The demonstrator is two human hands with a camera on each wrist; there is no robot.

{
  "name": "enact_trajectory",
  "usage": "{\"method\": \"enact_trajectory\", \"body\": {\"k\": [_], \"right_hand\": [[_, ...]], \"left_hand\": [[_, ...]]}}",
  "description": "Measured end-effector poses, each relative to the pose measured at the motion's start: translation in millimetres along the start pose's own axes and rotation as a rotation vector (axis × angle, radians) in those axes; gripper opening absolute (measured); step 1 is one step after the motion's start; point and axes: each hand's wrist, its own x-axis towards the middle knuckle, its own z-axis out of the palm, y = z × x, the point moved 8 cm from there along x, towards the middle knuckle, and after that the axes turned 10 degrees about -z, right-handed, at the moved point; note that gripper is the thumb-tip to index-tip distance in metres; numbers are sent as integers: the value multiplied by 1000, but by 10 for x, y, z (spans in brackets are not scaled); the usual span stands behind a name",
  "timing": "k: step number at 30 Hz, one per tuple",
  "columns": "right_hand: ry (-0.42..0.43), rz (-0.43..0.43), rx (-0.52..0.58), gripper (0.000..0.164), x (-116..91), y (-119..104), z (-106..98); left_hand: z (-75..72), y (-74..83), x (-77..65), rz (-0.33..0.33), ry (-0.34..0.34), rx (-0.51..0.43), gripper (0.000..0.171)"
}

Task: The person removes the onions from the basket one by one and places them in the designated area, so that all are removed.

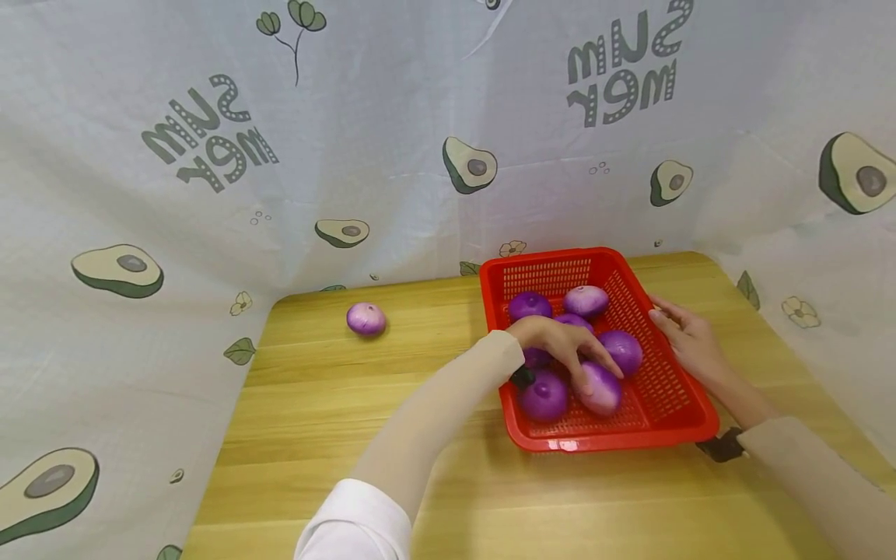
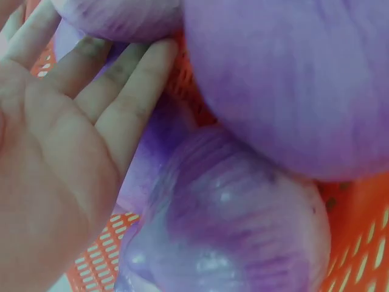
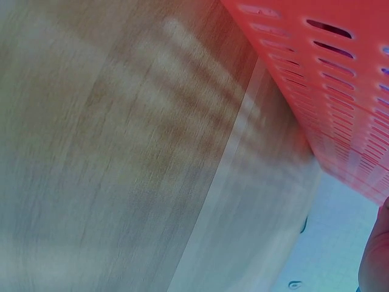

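A red plastic basket (image 1: 560, 445) holds several purple onions. My left hand (image 1: 560, 342) reaches in over its left rim, thumb and fingers around a purple and white onion (image 1: 600, 389) near the front. In the left wrist view, the fingers of the left hand (image 2: 67, 140) meet an onion (image 2: 127, 18) at the top, and another onion (image 2: 237, 213) sits below. At the right rim, my right hand (image 1: 689, 342) holds the basket from outside. Only a bit of the right hand (image 3: 375, 255) shows in the right wrist view, beside the basket wall (image 3: 340, 79).
One purple and white onion (image 1: 366, 320) lies apart on the wooden table (image 1: 315, 404), toward the back left. A pale cloth (image 1: 392, 179) printed with avocados hangs behind the table and along its sides.
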Motion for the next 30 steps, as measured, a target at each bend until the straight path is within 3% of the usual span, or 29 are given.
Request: {"method": "enact_trajectory", "body": {"k": [9,18,24,27,30], "right_hand": [[6,-9,5,51,20,27,10],[5,3,36,51,26,9,23],[9,16,76,51,28,17,18],[9,6,56,52,28,23,7],[1,-7,5,52,29,10,-1]], "left_hand": [[-125,66,-214,114,31,-141,58],[-291,115,-445,176,116,-151,58],[-466,111,-621,252,215,-150,60],[-560,97,-697,302,257,-154,60],[-638,57,-794,306,282,-200,60]]}}
